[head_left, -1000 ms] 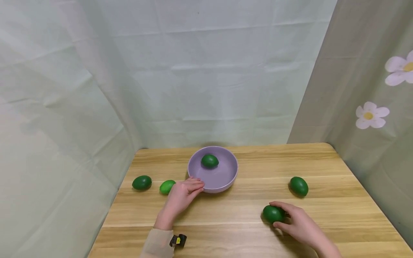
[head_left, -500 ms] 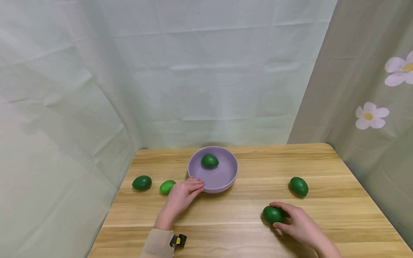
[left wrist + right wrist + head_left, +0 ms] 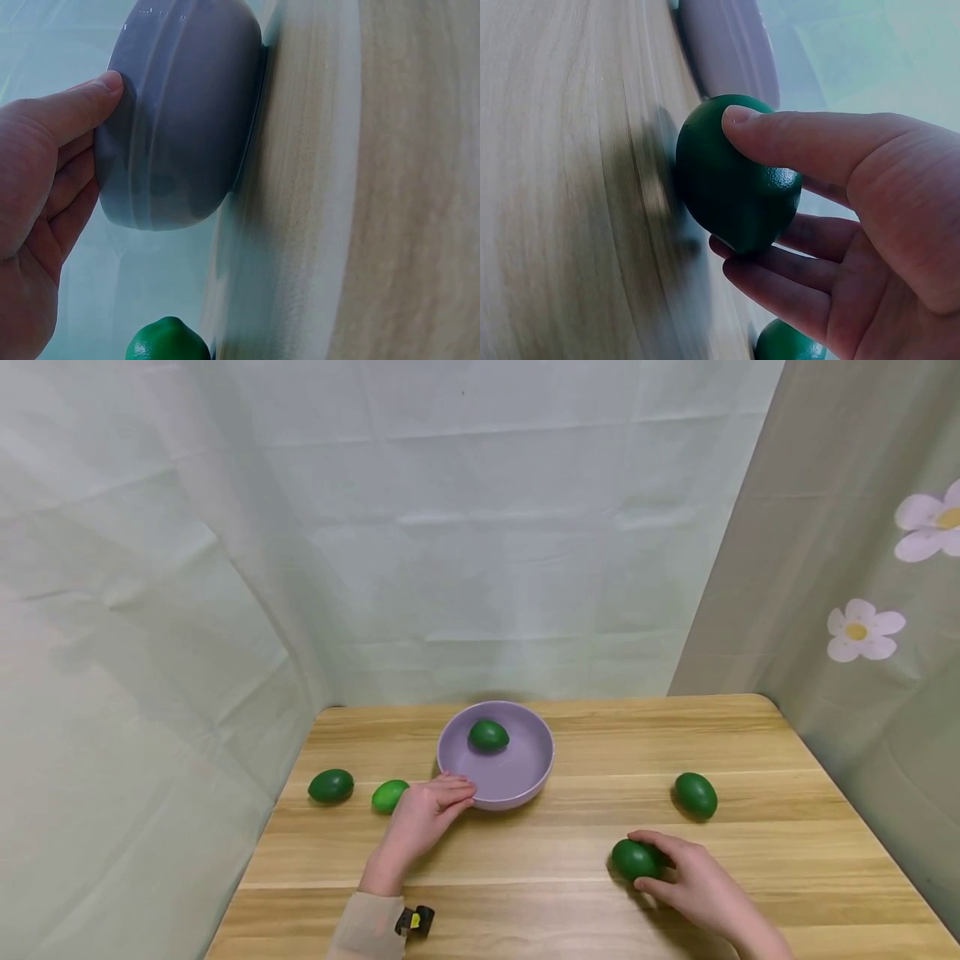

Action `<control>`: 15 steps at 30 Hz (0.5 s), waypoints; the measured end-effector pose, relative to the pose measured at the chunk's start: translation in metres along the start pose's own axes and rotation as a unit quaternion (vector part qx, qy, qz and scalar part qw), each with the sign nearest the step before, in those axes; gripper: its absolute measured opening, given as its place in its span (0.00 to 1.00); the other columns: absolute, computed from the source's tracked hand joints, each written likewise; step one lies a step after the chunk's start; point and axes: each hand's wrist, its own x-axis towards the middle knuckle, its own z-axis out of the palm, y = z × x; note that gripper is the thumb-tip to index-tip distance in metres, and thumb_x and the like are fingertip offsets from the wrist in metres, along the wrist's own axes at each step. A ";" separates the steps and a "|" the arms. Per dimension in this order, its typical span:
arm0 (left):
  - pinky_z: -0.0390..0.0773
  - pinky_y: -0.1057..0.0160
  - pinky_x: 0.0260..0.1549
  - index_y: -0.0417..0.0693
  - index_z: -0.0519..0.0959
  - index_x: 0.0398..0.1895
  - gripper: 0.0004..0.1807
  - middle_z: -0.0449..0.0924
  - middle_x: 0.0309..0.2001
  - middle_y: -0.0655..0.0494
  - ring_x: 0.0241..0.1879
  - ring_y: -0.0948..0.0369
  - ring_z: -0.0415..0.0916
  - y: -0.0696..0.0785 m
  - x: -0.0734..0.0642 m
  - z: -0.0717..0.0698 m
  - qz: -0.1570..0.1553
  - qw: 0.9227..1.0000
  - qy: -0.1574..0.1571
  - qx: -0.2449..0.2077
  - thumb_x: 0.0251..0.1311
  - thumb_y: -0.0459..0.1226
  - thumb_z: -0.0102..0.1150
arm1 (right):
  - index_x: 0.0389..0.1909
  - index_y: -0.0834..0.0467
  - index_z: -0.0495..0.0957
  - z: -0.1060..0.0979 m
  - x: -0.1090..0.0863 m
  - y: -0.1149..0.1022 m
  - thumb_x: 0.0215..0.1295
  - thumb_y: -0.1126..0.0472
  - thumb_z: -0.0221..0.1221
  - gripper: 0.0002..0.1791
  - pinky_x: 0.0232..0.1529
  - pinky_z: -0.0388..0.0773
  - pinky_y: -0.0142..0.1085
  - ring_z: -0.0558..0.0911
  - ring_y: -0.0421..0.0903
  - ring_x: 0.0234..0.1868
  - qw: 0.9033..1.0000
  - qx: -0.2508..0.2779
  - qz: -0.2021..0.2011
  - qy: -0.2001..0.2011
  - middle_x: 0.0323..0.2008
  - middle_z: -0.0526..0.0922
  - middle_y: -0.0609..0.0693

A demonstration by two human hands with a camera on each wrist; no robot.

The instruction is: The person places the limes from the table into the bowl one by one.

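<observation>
A lilac bowl stands near the back of the wooden table, a dark green lime lying inside it. My left hand pinches the bowl's near-left rim. In the left wrist view, the thumb of this hand presses the outer wall, with the fingers partly hidden behind the rim. At the front right, my right hand holds another dark green lime between thumb and fingers. The right wrist view shows this lime close to the tabletop, the thumb of the hand across its side.
Left of the bowl lie a bright green lime, partly behind the left hand, and a dark green one. One more dark green lime rests beyond the right hand. Pale curtains hang behind the table.
</observation>
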 end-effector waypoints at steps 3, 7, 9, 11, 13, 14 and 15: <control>0.77 0.53 0.70 0.46 0.92 0.50 0.11 0.91 0.51 0.56 0.58 0.56 0.86 0.000 0.000 0.000 -0.003 1.000 -0.001 -0.003 0.66 0.36 0.75 | 0.66 0.53 0.81 0.000 0.000 0.000 0.63 0.51 0.78 0.32 0.56 0.86 0.35 0.85 0.45 0.59 1.000 -0.008 0.003 0.004 0.60 0.86 0.47; 0.77 0.53 0.70 0.46 0.92 0.50 0.12 0.91 0.51 0.56 0.58 0.57 0.86 0.000 0.000 0.000 -0.005 1.000 -0.001 -0.005 0.65 0.35 0.75 | 0.66 0.52 0.81 -0.001 -0.001 -0.001 0.62 0.51 0.78 0.32 0.56 0.85 0.34 0.84 0.43 0.58 1.000 -0.015 0.010 0.006 0.60 0.86 0.45; 0.77 0.53 0.70 0.46 0.92 0.50 0.12 0.91 0.51 0.56 0.58 0.57 0.86 0.001 0.000 0.000 -0.004 1.000 0.000 -0.005 0.65 0.35 0.75 | 0.66 0.53 0.81 -0.001 -0.001 -0.001 0.62 0.50 0.78 0.32 0.56 0.85 0.34 0.84 0.43 0.58 1.000 -0.016 0.011 0.007 0.60 0.86 0.45; 0.77 0.53 0.69 0.46 0.92 0.50 0.12 0.91 0.51 0.56 0.58 0.57 0.86 0.001 0.000 0.000 -0.004 1.000 0.001 -0.003 0.65 0.35 0.75 | 0.66 0.52 0.81 -0.002 -0.001 -0.001 0.62 0.49 0.78 0.32 0.56 0.85 0.34 0.84 0.43 0.58 1.000 -0.016 0.014 0.008 0.59 0.86 0.45; 0.77 0.53 0.69 0.46 0.92 0.50 0.12 0.91 0.51 0.56 0.58 0.57 0.86 0.001 0.000 0.000 -0.004 1.000 0.002 -0.003 0.65 0.35 0.75 | 0.66 0.52 0.81 -0.002 -0.001 -0.002 0.62 0.48 0.78 0.33 0.55 0.85 0.34 0.85 0.43 0.58 1.000 -0.015 0.016 0.009 0.59 0.86 0.45; 0.78 0.53 0.69 0.46 0.92 0.50 0.12 0.91 0.51 0.56 0.58 0.57 0.86 0.002 0.000 0.000 -0.004 1.000 0.002 -0.003 0.65 0.35 0.76 | 0.66 0.52 0.81 -0.002 -0.001 -0.002 0.62 0.48 0.78 0.33 0.55 0.85 0.34 0.85 0.44 0.57 1.000 -0.015 0.018 0.010 0.59 0.86 0.45; 0.78 0.53 0.69 0.46 0.92 0.50 0.12 0.91 0.51 0.56 0.58 0.57 0.86 0.002 0.000 0.000 -0.004 1.000 0.002 -0.003 0.65 0.35 0.76 | 0.65 0.52 0.82 -0.002 -0.002 -0.002 0.62 0.47 0.78 0.33 0.55 0.86 0.34 0.85 0.44 0.57 1.000 -0.014 0.019 0.010 0.59 0.86 0.45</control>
